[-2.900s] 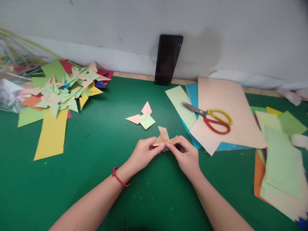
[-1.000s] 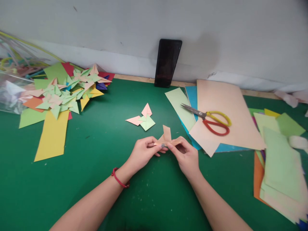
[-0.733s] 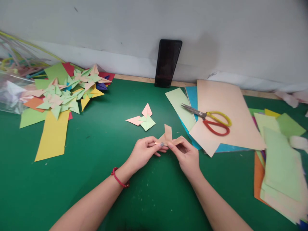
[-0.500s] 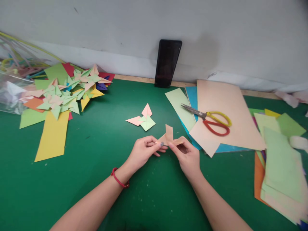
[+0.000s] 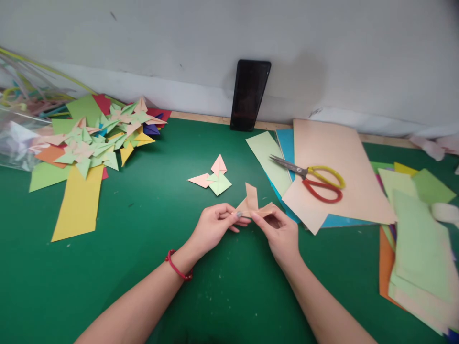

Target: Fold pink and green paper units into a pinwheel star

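Note:
Between my two hands is a folded piece of peach paper (image 5: pixel 252 197), with one flap standing up from its middle. My left hand (image 5: pixel 219 219) pinches its left end between thumb and fingers. At the right end, my right hand (image 5: pixel 278 229) grips it with the thumb on the near edge. Part of the paper is hidden behind my fingers. Just beyond my hands, a small origami piece (image 5: pixel 220 183) in light green with two pink points lies flat on the green table (image 5: pixel 161 286).
Scissors (image 5: pixel 304 173) with yellow and red handles rest on peach sheets (image 5: pixel 333 143) at right. A phone (image 5: pixel 250 95) leans against the wall. Folded paper stars (image 5: pixel 89 148) pile up at left beside a yellow strip (image 5: pixel 79 205). Green sheets (image 5: pixel 421 243) lie far right.
The upright flap of the peach paper has tilted slightly to the left. Both hands keep their hold in almost the same place.

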Tool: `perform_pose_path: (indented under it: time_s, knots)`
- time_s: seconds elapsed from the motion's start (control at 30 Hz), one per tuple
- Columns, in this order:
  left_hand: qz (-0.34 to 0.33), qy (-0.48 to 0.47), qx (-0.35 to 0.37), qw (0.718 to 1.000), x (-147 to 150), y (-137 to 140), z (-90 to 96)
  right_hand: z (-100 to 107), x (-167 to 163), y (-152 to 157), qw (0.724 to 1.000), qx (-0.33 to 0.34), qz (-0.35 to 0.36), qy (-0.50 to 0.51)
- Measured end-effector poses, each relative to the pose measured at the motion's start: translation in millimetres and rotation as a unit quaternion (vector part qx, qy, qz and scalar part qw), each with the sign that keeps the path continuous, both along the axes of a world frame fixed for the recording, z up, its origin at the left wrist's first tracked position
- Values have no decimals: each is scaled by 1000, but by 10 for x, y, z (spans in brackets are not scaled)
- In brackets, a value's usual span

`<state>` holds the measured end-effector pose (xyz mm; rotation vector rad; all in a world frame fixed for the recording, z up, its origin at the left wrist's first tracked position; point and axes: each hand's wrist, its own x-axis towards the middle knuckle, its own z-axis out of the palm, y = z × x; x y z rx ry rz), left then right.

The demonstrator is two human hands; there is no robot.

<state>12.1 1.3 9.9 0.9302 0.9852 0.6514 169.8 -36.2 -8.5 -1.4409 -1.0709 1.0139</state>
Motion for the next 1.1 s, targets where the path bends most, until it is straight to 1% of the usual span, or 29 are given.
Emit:
perform_pose_path:
  time_s: [0.17,0.23,0.37,0.5,0.57,0.67,0.77,0.9,1.1]
  knots:
    - [-23,-18,23,999,-16,-4,1,-12,8,10,1000,-12,-6,28]
    - [-23,-16,33,999,-17,-13,0,-9,8,11,1000,-11,-5,29]
    - [-5,-2,35,999,-5,-30,-10,7,-1,10,1000,-6,-7,15]
    - [29,10,27,999,9,-39,-10,9,-7,10,1000,-3,-4,5]
    - [44,5,26,999,11,-37,-3,0,-4,9,1000,0,-6,8]
    - [49,-12,27,998,4,-29,7,-11,6,6,1000,-4,-11,13]
    - [21,-1,43,999,-5,-29,8,2,9,1,1000,-5,18,-2]
    - [-31,50,75,995,-12,-44,-5,39,4,3,998,10,64,-23]
    - [-38,63,86,994,-13,-49,5,22,9,-12,995,3,82,-62]
